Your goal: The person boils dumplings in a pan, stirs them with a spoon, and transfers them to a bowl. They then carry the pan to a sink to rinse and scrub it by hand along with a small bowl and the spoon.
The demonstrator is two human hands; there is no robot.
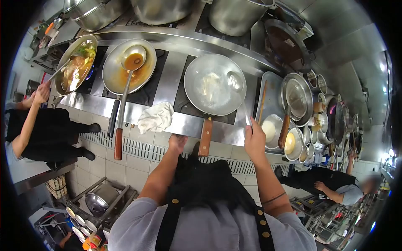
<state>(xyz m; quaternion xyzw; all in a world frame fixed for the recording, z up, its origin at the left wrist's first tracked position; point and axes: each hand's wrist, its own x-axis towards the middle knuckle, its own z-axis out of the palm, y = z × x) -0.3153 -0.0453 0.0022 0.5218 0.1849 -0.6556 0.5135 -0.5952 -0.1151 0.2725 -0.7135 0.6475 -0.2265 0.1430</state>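
Note:
My right hand [255,140] is closed around the handle of a metal ladle [235,82]. The ladle's bowl rests inside a pale frying pan [205,98] on the burner in front of me, over a thin film of clear liquid with a whitish patch. The pan's wooden handle [205,136] points towards me, between my hands, with neither hand on it. At the stove's front edge is my left hand [178,142], just below a crumpled white cloth [156,117]; its fingers are mostly hidden.
Left of me, another pan [109,73] holds a ladle with brown sauce [134,61]. Further left, a co-worker's hand [42,92] stirs a pan of stew [78,69]. Large pots [240,19] line the back. At right stand a tray [271,90], strainer [297,98] and several bowls.

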